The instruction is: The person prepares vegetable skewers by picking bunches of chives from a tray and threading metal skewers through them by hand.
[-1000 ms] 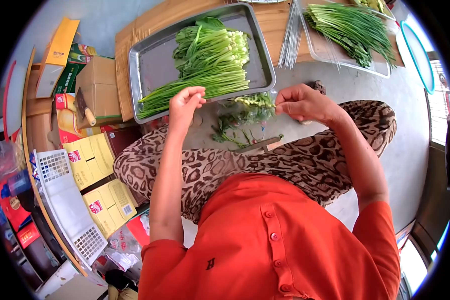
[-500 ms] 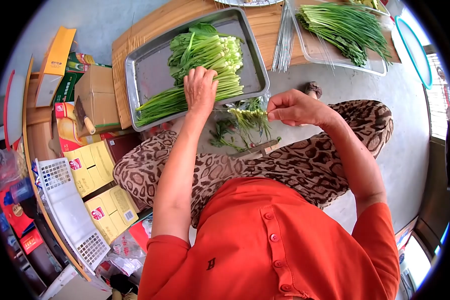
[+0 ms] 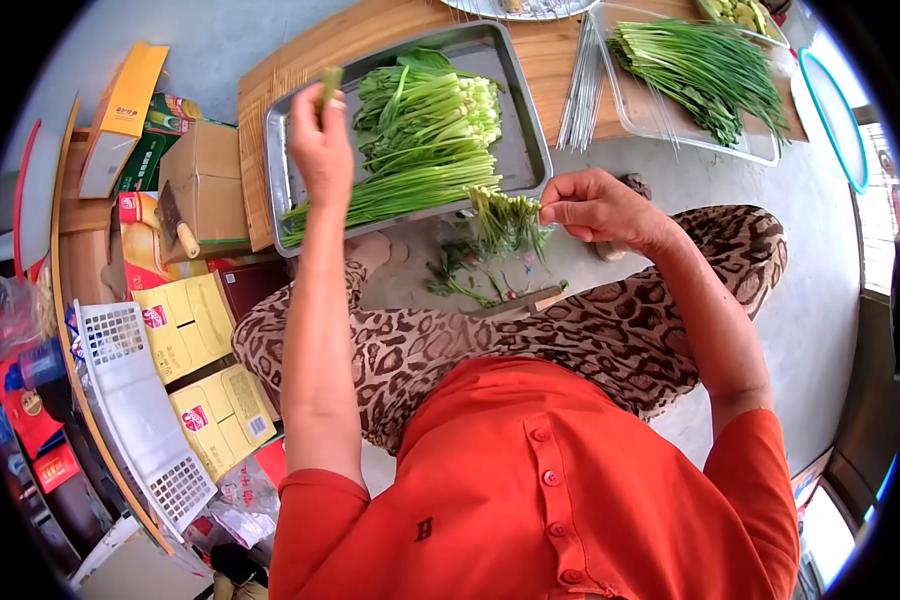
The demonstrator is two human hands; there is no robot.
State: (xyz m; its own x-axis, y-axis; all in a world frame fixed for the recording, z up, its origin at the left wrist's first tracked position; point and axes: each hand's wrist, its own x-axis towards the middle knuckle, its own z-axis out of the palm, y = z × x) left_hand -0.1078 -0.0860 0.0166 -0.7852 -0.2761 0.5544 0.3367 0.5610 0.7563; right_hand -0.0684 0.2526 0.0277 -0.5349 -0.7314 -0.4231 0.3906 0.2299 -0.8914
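My left hand (image 3: pixel 322 150) is raised over the left part of the metal tray (image 3: pixel 283 165), its fingers closed on a short green stalk piece (image 3: pixel 331 86) that points up; its kind is unclear. My right hand (image 3: pixel 605 210) pinches the end of a thin skewer beyond the tray's near right corner. Threaded greens (image 3: pixel 508 222) hang from this skewer in a row, pale ends at the top. In the tray lie leafy greens (image 3: pixel 395 100) with pale cut stems and a bundle of long thin green stems (image 3: pixel 410 190).
Metal skewers (image 3: pixel 583 90) lie on the wooden table (image 3: pixel 560 50) beside a clear container (image 3: pixel 630 110) of chives (image 3: pixel 685 75). A knife (image 3: pixel 520 303) and scraps of greens (image 3: pixel 460 270) are below the tray. Cartons (image 3: pixel 205 180), another knife (image 3: pixel 178 222) and a white basket (image 3: pixel 145 410) stand left.
My left hand has lifted off the greens in the tray and moved up and left, now with a green piece in its fingers. My right hand still pinches the skewer, slightly higher.
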